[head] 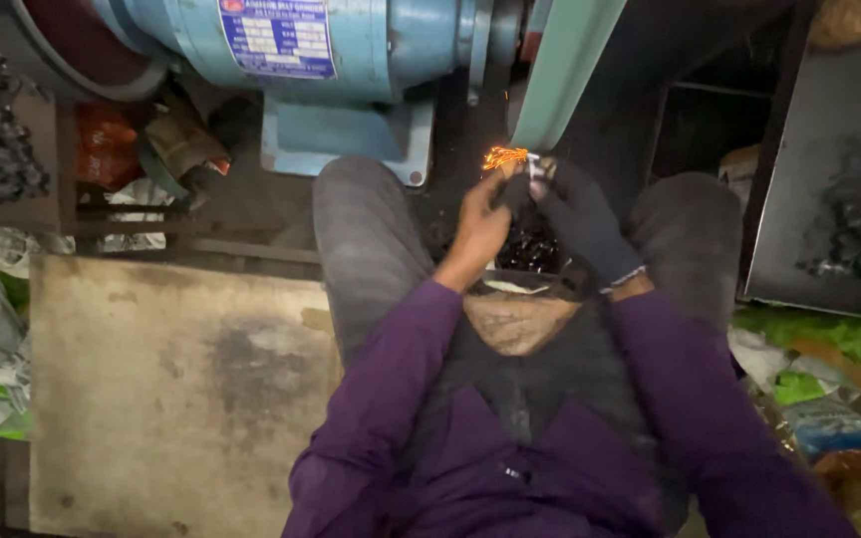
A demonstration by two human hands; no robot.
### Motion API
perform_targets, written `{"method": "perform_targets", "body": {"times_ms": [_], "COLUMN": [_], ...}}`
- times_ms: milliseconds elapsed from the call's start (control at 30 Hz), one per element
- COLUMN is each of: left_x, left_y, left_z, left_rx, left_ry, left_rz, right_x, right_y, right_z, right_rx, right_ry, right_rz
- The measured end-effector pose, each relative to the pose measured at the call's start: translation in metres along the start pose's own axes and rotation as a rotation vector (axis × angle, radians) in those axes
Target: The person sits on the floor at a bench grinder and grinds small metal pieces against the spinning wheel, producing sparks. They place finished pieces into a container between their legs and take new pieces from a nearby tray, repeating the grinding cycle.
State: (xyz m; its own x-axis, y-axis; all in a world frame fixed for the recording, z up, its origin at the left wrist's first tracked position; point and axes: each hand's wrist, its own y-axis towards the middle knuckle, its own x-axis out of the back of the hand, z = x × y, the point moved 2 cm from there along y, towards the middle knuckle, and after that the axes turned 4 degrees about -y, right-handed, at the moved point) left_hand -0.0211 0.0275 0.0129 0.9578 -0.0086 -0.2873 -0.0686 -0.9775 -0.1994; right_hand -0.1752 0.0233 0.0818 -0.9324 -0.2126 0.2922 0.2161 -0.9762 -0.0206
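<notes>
Grinding in hand: one small metal part held to the belt, sparks showing.

Both hands meet at the pale green belt (562, 75) of the blue grinder motor (351, 50). The bare left hand (480, 219) and the dark-gloved right hand (582, 221) are each closed tight on one small metal piece (535, 167), pressed at the belt's lower edge beside one burst of orange sparks (503, 156). Judged step: the edge is being ground; the next move calls for steady pressure and fingertips kept off the belt. One heap of dark parts (528, 249) lies between the knees; a second heap sits in the grey tray (829, 149) at right.
</notes>
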Motion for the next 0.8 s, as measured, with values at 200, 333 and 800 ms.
{"method": "perform_targets", "body": {"times_ms": [200, 333, 800], "left_x": [-0.006, -0.007, 0.016], "left_y": [0.005, 0.005, -0.002], "left_z": [-0.023, -0.031, -0.028], "left_rx": [0.294, 0.423, 0.503], "left_ry": [-0.427, -0.653, -0.350], "left_rz": [0.120, 0.182, 0.072], "right_x": [-0.009, -0.011, -0.010], "right_y": [-0.019, -0.008, -0.026], "right_z": [0.000, -0.009, 0.035], "right_rx": [-0.084, -0.298, -0.154], "right_ry": [-0.047, 0.969, 0.257], "right_rz": [0.093, 0.314, -0.090]}}
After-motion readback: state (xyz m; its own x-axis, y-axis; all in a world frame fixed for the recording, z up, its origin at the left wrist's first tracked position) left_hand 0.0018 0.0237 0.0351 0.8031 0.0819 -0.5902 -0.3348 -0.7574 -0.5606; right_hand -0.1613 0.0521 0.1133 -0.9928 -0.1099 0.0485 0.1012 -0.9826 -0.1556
